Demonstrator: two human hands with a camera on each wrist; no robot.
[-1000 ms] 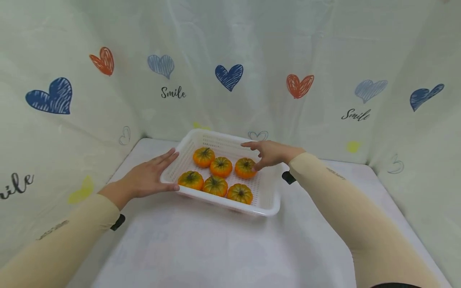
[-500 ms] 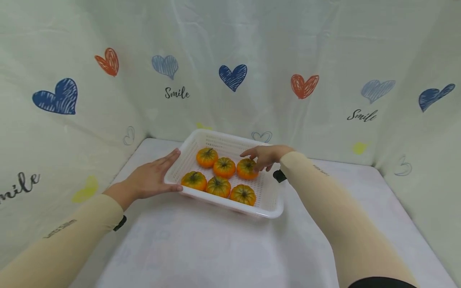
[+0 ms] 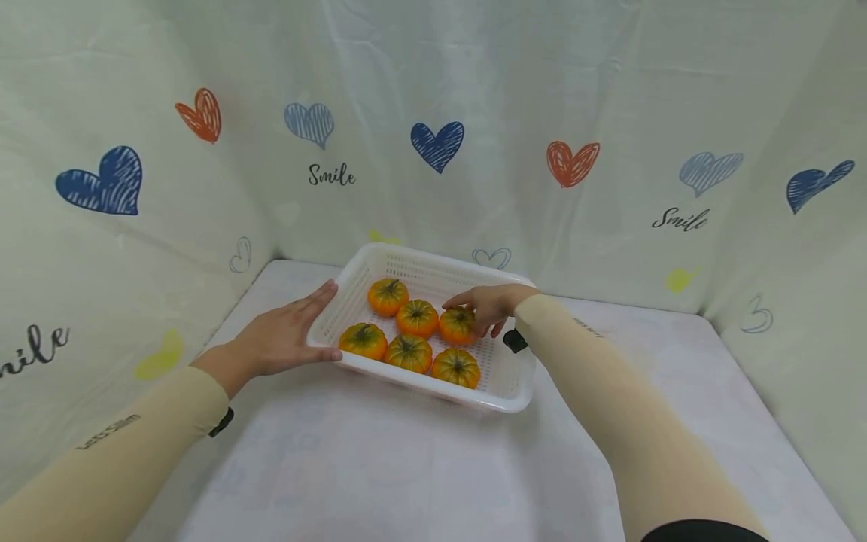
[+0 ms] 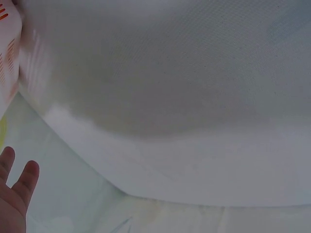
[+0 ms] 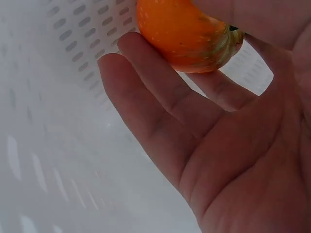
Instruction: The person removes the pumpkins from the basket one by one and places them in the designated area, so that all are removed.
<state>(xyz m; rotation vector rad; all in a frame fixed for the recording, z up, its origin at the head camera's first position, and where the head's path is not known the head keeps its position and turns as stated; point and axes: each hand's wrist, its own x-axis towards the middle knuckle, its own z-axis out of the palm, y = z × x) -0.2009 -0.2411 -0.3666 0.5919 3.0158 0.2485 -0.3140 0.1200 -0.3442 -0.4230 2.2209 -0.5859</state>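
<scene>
A white plastic basket (image 3: 433, 388) with perforated walls sits on the table, holding several small orange pumpkins with green-streaked tops. My left hand (image 3: 278, 331) rests at the basket's left corner, fingers straight along the side rim and thumb at the front rim; two of its digits show in the left wrist view. Inside the basket, my right hand (image 3: 493, 305) has its thumb and fingers round the rightmost pumpkin (image 3: 457, 325) of the back row. The right wrist view shows that orange pumpkin (image 5: 182, 36) between thumb and fingers. Another pumpkin (image 3: 457, 367) lies in front of it.
The table (image 3: 379, 467) has a white cover. Behind and beside it hang pale curtains (image 3: 501, 90) printed with hearts and the word "Smile". More pumpkins (image 3: 409, 352) fill the basket's left and middle, and its bare floor shows at the right.
My right hand has come down into the basket and closed round the rightmost back pumpkin, which has shifted slightly left. The left hand keeps its place at the corner.
</scene>
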